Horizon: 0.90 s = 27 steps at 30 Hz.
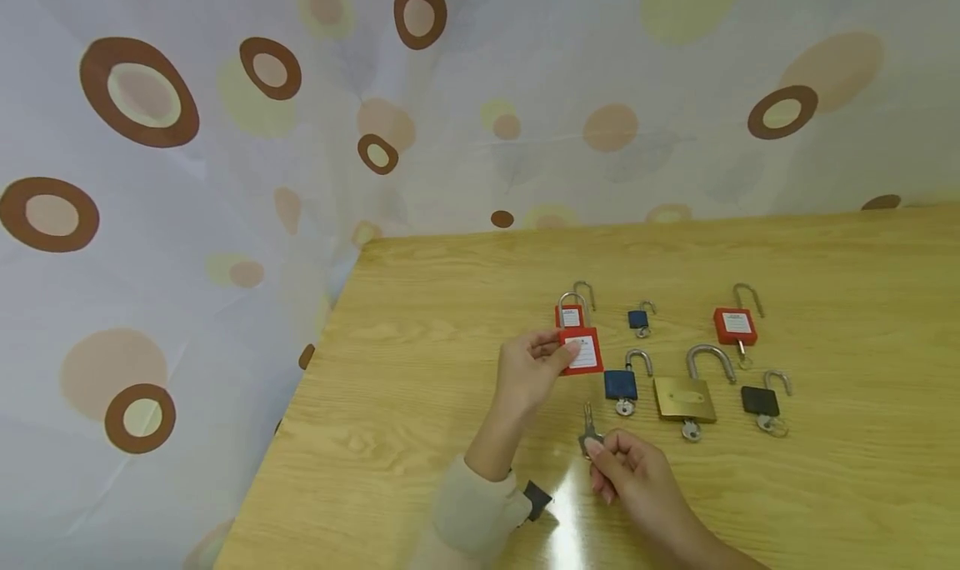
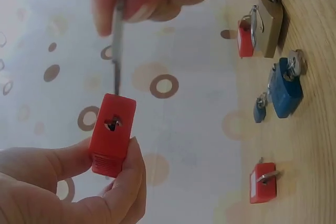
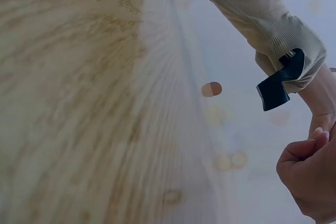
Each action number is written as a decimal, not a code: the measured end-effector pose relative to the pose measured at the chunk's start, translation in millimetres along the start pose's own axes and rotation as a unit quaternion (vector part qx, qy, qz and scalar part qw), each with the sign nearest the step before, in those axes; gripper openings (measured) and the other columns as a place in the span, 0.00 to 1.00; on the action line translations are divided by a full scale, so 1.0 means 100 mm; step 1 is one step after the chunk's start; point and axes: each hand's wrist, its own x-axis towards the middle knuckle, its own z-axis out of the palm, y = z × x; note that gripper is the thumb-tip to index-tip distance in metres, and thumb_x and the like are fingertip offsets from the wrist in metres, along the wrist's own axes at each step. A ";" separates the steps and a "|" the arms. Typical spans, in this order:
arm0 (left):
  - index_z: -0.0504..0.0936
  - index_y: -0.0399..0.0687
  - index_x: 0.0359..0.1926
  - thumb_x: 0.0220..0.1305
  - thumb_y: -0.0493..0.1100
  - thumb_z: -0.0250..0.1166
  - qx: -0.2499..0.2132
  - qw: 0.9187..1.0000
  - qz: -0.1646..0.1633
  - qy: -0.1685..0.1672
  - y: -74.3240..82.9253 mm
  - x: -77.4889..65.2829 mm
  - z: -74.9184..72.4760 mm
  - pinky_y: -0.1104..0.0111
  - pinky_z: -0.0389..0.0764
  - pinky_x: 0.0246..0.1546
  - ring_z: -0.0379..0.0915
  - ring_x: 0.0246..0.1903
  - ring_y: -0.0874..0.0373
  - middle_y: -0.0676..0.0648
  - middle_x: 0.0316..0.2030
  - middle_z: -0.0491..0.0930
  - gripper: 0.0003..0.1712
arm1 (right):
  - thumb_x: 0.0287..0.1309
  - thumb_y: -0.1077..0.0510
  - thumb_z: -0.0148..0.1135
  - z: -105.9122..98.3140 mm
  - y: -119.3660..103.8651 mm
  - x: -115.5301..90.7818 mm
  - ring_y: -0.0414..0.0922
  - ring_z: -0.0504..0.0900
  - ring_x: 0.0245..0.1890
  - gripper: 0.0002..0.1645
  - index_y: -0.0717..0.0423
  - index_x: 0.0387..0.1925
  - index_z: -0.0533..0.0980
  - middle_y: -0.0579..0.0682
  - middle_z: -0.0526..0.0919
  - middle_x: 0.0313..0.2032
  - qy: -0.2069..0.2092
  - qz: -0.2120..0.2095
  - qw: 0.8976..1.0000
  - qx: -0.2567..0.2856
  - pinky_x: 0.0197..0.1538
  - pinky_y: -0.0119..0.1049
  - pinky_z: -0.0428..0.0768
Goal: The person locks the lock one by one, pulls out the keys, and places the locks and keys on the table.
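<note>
Yellow wood-grain table point(image 1: 375, 445), white circle-patterned cloth point(image 1: 465, 62) behind, left hand point(image 1: 522, 374) gripping a red square padlock point(image 1: 589, 355) (held aloft) left of the brass rectangular padlock point(image 1: 685, 399), right hand point(image 1: 633, 472) pinching a silver metal key point(image 1: 588, 434), also left of it.

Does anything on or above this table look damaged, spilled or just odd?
I see no spill or obvious damage. One odd one out: the red padlock in the left hand looks closed, while the other padlocks lying on the table are all open.
</note>
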 end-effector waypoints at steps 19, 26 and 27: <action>0.81 0.33 0.43 0.55 0.43 0.68 0.250 0.960 -0.117 -0.036 -0.46 0.25 0.01 0.70 0.78 0.33 0.74 0.36 0.58 0.42 0.39 0.81 0.19 | 0.67 0.53 0.48 -0.16 0.33 0.15 0.33 0.68 0.11 0.19 0.65 0.31 0.75 0.42 0.74 0.15 -0.102 0.130 0.985 -0.042 0.17 0.25 0.70; 0.80 0.33 0.40 0.54 0.40 0.69 0.263 0.956 -0.131 -0.011 -0.53 0.30 0.08 0.70 0.79 0.33 0.75 0.35 0.56 0.42 0.36 0.80 0.16 | 0.67 0.55 0.47 -0.11 0.33 0.19 0.33 0.69 0.09 0.19 0.68 0.32 0.75 0.43 0.75 0.13 -0.096 0.127 0.985 -0.070 0.14 0.25 0.70; 0.81 0.33 0.39 0.53 0.40 0.69 0.265 0.956 -0.128 -0.009 -0.55 0.29 0.08 0.70 0.79 0.32 0.75 0.34 0.56 0.43 0.35 0.80 0.15 | 0.67 0.55 0.47 -0.11 0.33 0.19 0.33 0.70 0.09 0.19 0.69 0.32 0.75 0.43 0.75 0.12 -0.097 0.126 0.984 -0.074 0.14 0.25 0.71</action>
